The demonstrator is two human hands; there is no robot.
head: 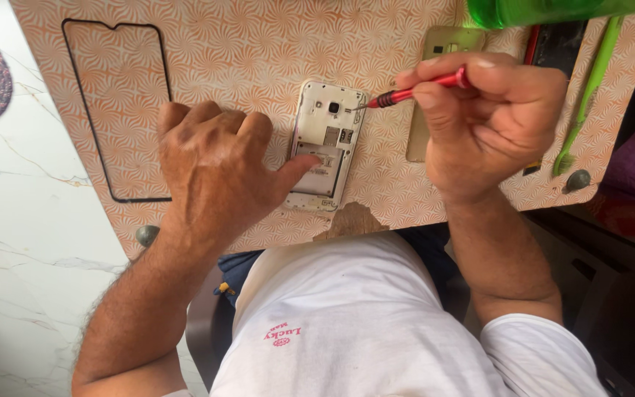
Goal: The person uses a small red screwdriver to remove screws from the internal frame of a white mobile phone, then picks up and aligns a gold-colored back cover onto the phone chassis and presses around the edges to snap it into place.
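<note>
The right hand (490, 121) pinches a red screwdriver (417, 91) between thumb and fingers, closed tight around its handle. The dark tip rests at the upper right corner of a white phone (325, 143), beside the camera lens. The phone lies face down near the middle of the board, back cover off, battery bay and card slots showing.

The left hand (214, 169) is curled loosely and grips nothing. Its thumb presses flat on the lower half of the phone, pinning it to the patterned board (259, 51). The knuckles hide part of the frame's left edge.

Just right of the phone lies a gold cover (435, 73), partly under the right hand. To the far left sits a black screen bezel (115, 110), well apart from the work. A green tool (586, 103) lies along the board's right side. A green bottle (553, 11) crosses the top edge of the view. The board rests over the person's lap, and its near edge is chipped just below the phone.

The tip looks seated on a screw, though the head is too small to confirm. If the tip sits off-centre, the driver could slip and scratch the lens or strip the screw. A loosened screw could roll off the board into the lap. Should the thumb ease off, the phone could twist under the turning force. Pressing too hard over the bay might flex the frame.
</note>
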